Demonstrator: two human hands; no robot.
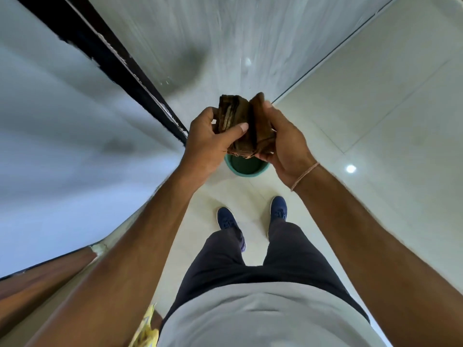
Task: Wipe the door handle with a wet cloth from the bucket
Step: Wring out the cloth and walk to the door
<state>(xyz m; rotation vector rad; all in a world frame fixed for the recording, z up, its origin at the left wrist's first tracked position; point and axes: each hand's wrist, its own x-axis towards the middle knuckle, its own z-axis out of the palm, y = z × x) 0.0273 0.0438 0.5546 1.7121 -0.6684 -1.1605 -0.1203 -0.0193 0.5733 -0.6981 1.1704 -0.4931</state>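
A folded brown cloth [246,123] is held up in front of me by both hands. My left hand [210,141] grips its left side, thumb pressed across the front. My right hand [283,144] grips its right side, fingers curled behind it. Directly below the cloth, a green bucket [246,169] stands on the pale tiled floor, partly hidden by my hands. No door handle is in view.
A grey wall or door panel with a dark vertical edge [120,66] runs along the left. My feet in blue shoes [226,219] stand just behind the bucket. A brown wooden surface [42,279] sits at the lower left. A yellow object [147,329] is near my waist.
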